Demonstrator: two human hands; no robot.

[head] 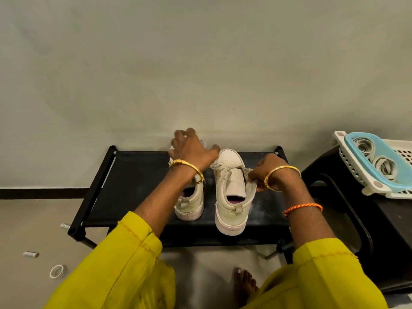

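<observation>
Two beige sneakers stand side by side on a low black shoe rack (pixel 133 186), toes toward the wall. My left hand (pixel 191 148) reaches over the front of the left sneaker (pixel 191 204), fingers spread and loosely curled above its toe, which is hidden beneath the hand. My right hand (pixel 265 172) pinches the right side of the right sneaker (pixel 230 192) near its laces, which trail loose across the tongue. Both wrists wear gold bangles, and the sleeves are yellow.
A dark stool (pixel 356 219) stands at the right with a white plastic basket (pixel 365 175) and a blue lid on it. A tape ring (pixel 56 271) and small metal parts (pixel 31 254) lie on the floor at left. My bare foot (pixel 245 284) is below the rack.
</observation>
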